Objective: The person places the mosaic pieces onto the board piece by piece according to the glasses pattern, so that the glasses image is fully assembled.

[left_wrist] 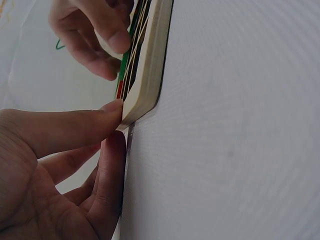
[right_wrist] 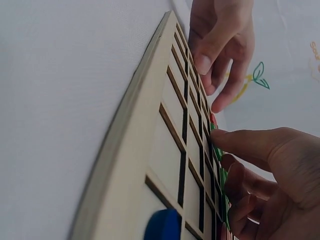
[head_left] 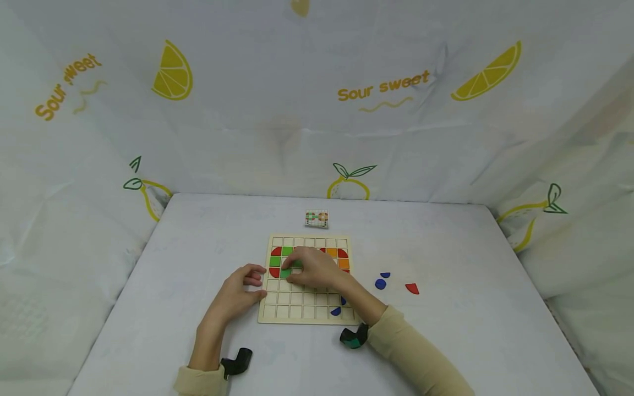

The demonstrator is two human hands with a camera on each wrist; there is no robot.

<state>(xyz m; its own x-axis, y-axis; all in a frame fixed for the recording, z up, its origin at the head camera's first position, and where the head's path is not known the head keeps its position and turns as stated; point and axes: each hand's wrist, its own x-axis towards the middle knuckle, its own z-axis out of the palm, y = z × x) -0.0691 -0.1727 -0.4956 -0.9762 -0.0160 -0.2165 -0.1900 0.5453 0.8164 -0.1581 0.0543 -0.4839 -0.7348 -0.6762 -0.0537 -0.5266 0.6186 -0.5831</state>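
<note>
A wooden grid board (head_left: 297, 313) lies on the white table. Red, green and orange pieces fill part of its upper rows. My left hand (head_left: 236, 294) rests at the board's left edge, thumb and fingertips touching the rim; the left wrist view shows the thumb (left_wrist: 65, 130) against the corner. Over the board's upper left, my right hand (head_left: 314, 268) has thumb and index finger around a green square piece (head_left: 285, 273) at its cell. In the right wrist view the right thumb (right_wrist: 245, 142) reaches the green pieces. That hand hides the middle cells.
Behind the board stands a small pattern card (head_left: 316, 218). To the right lie a blue round piece (head_left: 380, 284), a blue half-round piece (head_left: 385, 274) and a red quarter-round piece (head_left: 412, 289). Blue pieces (head_left: 335, 311) sit at the board's lower right.
</note>
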